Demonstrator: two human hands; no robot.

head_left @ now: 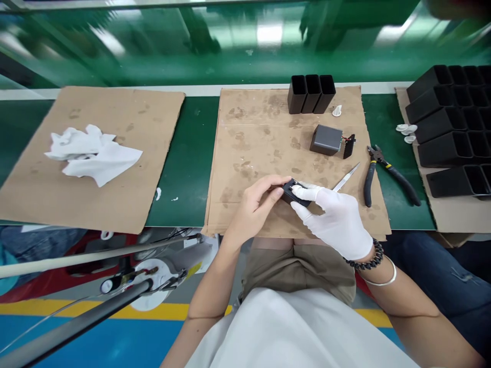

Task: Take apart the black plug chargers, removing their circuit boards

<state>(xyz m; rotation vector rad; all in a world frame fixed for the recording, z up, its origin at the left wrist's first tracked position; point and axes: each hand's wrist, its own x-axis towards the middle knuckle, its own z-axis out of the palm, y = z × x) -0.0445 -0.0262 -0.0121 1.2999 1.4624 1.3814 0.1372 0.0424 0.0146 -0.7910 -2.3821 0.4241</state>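
Observation:
A small black plastic case (297,198) is held between both hands over the front of the middle cardboard sheet (261,138). My left hand (261,202), bare, grips its left end between thumb and fingers. My right hand (333,214), in a white glove, closes on its right side, a fingertip pressing the top face. Part of the case is hidden by the fingers. Just beyond the glove lies a thin pointed blade (347,177). Farther back rests a dark grey box (326,140), with wires leading to a small black end plate (349,146).
Black-handled cutting pliers (378,158) lie at the right. Three open black cases (311,94) stand at the back beside a white piece (337,111). Rows of black cases (441,148) fill the far right. Crumpled white cloths (94,153) lie on the left cardboard.

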